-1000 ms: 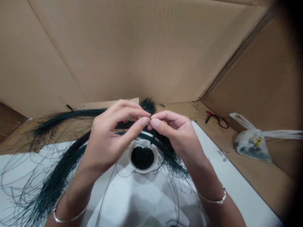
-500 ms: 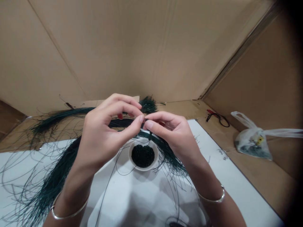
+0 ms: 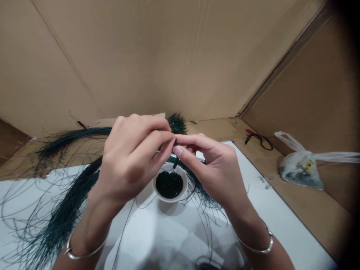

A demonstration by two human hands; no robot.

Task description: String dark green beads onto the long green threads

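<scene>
My left hand (image 3: 129, 157) and my right hand (image 3: 210, 168) meet above a small white bowl (image 3: 170, 200), their thumbs and forefingers pinching a thin dark green cord (image 3: 176, 163). A short knotted or beaded length hangs below the fingertips; which it is, I cannot tell. The bowl holds a heap of small dark beads (image 3: 169, 184). Long bunches of dark green cords (image 3: 70, 202) sweep past my left wrist and behind the bowl. Each wrist wears a thin silver bangle (image 3: 86, 253).
Everything lies on a white sheet (image 3: 270, 210) over a cardboard surface, with cardboard walls (image 3: 168, 56) behind. A knotted plastic bag (image 3: 299, 168) and a black and red cable (image 3: 258, 140) sit to the right. Another green bunch (image 3: 75, 133) lies at the back left.
Both hands have rolled, showing more of their backs, and they have dropped slightly toward the bowl. The pinch on the cord stays closed.
</scene>
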